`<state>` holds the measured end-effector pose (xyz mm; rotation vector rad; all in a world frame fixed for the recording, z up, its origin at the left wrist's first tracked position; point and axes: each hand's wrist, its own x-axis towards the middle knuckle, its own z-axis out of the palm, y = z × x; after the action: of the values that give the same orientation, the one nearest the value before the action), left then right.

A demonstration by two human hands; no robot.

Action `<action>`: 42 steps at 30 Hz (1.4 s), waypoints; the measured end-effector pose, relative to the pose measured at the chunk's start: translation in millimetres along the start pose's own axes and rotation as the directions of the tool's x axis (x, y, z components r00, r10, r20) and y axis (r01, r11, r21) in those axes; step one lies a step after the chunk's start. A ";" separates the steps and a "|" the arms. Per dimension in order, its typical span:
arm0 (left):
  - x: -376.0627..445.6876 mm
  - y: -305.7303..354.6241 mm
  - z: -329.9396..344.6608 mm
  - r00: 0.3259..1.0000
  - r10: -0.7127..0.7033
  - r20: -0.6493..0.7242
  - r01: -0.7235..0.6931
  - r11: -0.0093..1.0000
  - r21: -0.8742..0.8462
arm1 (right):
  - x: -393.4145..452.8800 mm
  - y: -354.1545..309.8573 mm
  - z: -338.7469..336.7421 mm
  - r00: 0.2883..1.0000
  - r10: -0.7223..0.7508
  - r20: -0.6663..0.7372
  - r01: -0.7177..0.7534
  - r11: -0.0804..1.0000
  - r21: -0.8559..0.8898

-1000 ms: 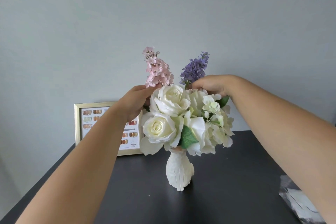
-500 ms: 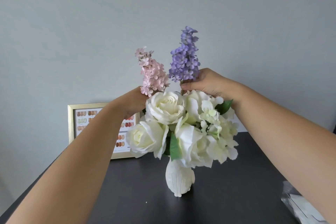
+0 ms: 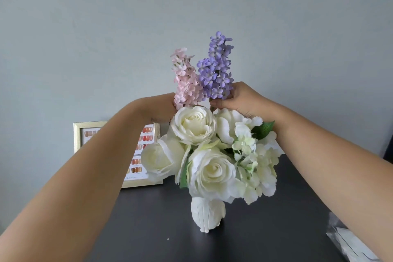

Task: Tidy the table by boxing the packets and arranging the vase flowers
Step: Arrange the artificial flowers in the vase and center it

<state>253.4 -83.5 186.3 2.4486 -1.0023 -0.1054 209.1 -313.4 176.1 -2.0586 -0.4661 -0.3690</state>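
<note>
A white ribbed vase [image 3: 207, 215] stands on the black table [image 3: 265, 229] and holds cream roses [image 3: 192, 124] and pale hydrangea [image 3: 253, 166]. A pink flower spike [image 3: 185, 83] and a purple flower spike [image 3: 217, 66] rise above the roses. My right hand [image 3: 240, 98] pinches the stem at the base of the purple spike. My left hand [image 3: 161, 106] reaches behind the roses at the foot of the pink spike; its fingers are hidden by the blooms. A clear packet [image 3: 350, 240] lies at the table's right edge.
A gold-framed nail colour chart [image 3: 93, 134] leans against the grey wall behind my left arm. The table's left edge runs diagonally at lower left.
The purple spike has been lifted and turned upright, now close beside the pink one. My view moved nearer the bouquet, and both hands stayed at the stems.
</note>
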 end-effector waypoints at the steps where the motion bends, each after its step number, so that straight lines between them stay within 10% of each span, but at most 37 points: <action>1: 1.6 -1.4 3.6 0.999 0.003 -0.039 -0.003 1.000 -0.001 | -0.6 0.2 -0.2 1.000 0.003 -0.001 -0.003 1.000 0.010; 9: -10.5 -6.2 37.1 0.949 0.088 -0.303 -0.133 0.983 -0.129 | -7.3 -0.3 -2.9 0.998 0.056 0.006 -0.057 0.998 0.037; 36: 1.7 -19.1 55.0 0.947 -0.037 -0.318 -0.015 0.987 -0.158 | 2.8 -15.1 -0.6 0.969 0.244 0.049 -0.213 0.914 -0.346; 42: -7.9 -23.0 56.3 0.932 -0.070 -0.355 0.010 0.986 -0.167 | -7.2 -4.9 -6.5 0.945 0.276 0.176 -0.277 0.961 -0.022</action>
<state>248.3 -87.2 125.3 2.2302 -0.7497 0.2330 200.0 -318.0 179.9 -2.1277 -0.2760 -0.0157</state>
